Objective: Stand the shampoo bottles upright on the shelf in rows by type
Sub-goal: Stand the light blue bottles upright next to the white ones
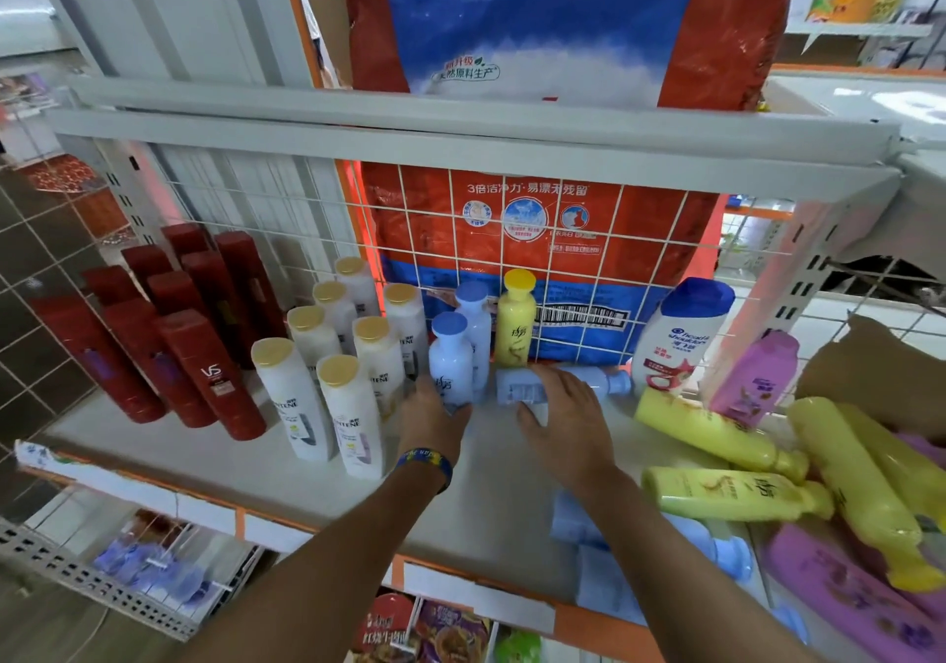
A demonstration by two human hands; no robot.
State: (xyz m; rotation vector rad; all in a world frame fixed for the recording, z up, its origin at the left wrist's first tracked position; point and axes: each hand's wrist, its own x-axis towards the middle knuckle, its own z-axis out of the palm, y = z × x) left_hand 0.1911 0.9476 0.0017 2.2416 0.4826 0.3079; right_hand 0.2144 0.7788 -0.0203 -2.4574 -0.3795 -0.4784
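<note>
Your right grip (558, 409) lies spread over the fallen blue bottle (573, 385) on the shelf (256, 463); your left grip (435, 414) wraps the upright blue bottle (450, 360) beside it. Judging by the smooth, stiff plastic, it's probably slippery: grasp mid-body, not the cap.

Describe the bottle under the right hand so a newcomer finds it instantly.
On the white shelf, look just in front of the wire grid backed by the orange-blue bag. Right of the two standing light-blue bottles, the lying light-blue bottle rests beneath the right hand, cap pointing right.
</note>
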